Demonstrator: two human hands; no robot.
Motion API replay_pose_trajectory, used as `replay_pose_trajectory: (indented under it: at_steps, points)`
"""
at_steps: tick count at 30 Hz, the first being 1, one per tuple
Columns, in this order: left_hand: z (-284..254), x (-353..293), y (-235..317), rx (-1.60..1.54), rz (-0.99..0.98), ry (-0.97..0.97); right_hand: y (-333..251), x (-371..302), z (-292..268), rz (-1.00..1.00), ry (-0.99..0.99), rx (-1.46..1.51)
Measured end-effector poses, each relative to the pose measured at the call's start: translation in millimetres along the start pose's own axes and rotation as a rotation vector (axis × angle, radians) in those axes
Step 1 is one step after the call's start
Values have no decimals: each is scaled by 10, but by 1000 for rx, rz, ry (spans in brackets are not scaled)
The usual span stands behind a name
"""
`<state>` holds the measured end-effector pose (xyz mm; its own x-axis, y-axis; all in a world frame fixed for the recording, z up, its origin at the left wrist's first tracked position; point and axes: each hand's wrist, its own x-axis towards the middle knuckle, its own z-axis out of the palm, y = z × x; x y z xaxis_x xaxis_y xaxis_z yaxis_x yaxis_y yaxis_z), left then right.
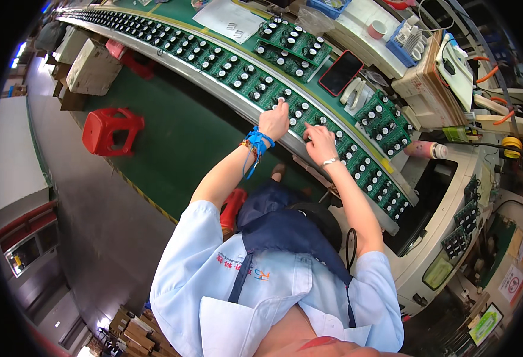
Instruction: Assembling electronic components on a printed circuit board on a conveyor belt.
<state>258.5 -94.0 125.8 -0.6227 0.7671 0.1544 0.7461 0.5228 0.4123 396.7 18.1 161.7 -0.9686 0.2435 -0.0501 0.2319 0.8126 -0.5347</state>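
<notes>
A worker in a pale blue shirt and dark apron leans over a long conveyor line (214, 89) that curves from the upper left of the frame down to the right, carrying a continuous row of green circuit boards (309, 116) studded with round black-and-silver capacitors. The left hand (274, 121), a blue band tied at its wrist, rests just above the centre of the frame, its fingers (282, 104) stretched forward and touching the components on one board; nothing appears clasped in it. The right hand (320, 144), wearing a pale bracelet, sits just beside it to the right, fingers curled down onto the neighbouring board; whether they pinch a part cannot be told at this size.

The boards look light, thin and stiff, yet fragile where the tall capacitors stand on their leads, so they would best be taken by the bare edges rather than by the components.

More loaded boards lie stacked on the counter (356, 35) beyond the line, near a dark phone with a red rim (340, 72). A red plastic stool (111, 131) stands on the green floor at centre left.
</notes>
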Motion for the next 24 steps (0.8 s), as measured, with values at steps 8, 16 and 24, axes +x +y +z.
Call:
replay_pose_trajectory:
  at_steps: [8,16,24]
  points:
    - [-11,232,42,-95,117,95,147,-845,-399,249,123,81]
    - [287,432,123,127,21,-40,444,-1468,-327,407,199,82]
    - [-217,263,29,-110,64,238,537,-1527,-351,395,280,88]
